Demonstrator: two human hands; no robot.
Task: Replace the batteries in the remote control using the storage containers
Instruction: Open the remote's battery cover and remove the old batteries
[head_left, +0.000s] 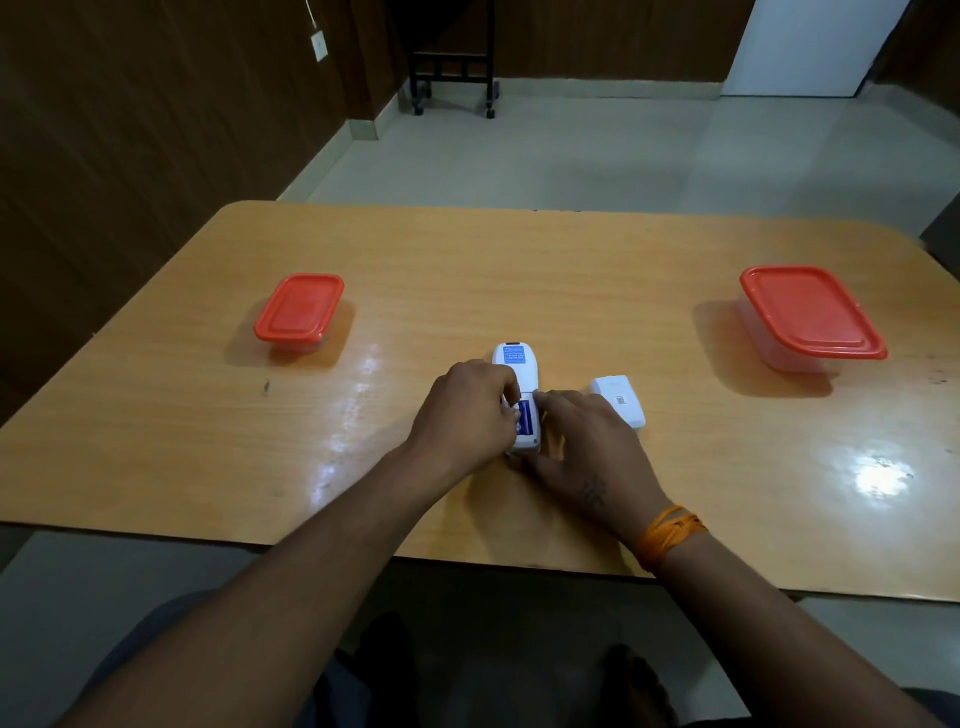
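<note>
- We have the remote control (515, 364) lying back-up near the middle of the table (467, 260), with its battery cover (621, 401) off and resting just to its right.
- The compartment is open, and a blue battery (525, 417) shows inside it between our two hands.
- We judge the step in hand to be working that battery at its seat; whether it is going out or in we cannot tell.
- To do it well, we should steady the remote's body with one hand, lift or press the battery at its spring end, and keep it level so it does not jam or pop away across the glossy top.
- Our left hand (467, 410) has its fingers curled in at the compartment, fingertips on the battery's left side, apparently pinching it.
- Our right hand (587, 441) lies with fairly straight fingers against the remote's right edge, bracing rather than gripping.
- Both storage containers, the left container (300, 312) and the right container (810, 317), sit well apart at either side with red lids on.
</note>
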